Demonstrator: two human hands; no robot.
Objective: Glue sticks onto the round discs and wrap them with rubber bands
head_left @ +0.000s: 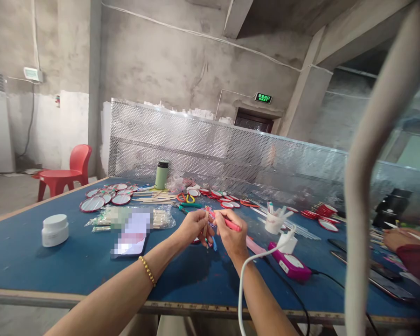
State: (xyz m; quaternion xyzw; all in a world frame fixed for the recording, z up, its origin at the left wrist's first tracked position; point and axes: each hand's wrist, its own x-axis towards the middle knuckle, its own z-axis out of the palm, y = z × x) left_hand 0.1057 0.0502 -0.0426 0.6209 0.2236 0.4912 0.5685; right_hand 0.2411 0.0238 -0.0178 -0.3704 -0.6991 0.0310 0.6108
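Observation:
My left hand (pixel 194 226), with a gold bead bracelet (pixel 148 271) on its wrist, is closed around something small. Fingers hide most of it; bits of pink and purple show. My right hand (pixel 234 235) grips a pink pen-like tool (pixel 232 224), its tip pointing left at the left hand's fingertips. Both hands meet above the blue table (pixel 101 280). A blue piece (pixel 214 243) shows just below the fingers. Behind the left hand lie teal-handled pliers (pixel 191 205).
Left of my arms are a phone (pixel 133 233), a white jar (pixel 55 230) and red-rimmed discs (pixel 92 204). A green bottle (pixel 161 175) stands behind. To the right are a white cup of sticks (pixel 273 223), a magenta power strip (pixel 290 262), cables and another person's hand (pixel 401 239).

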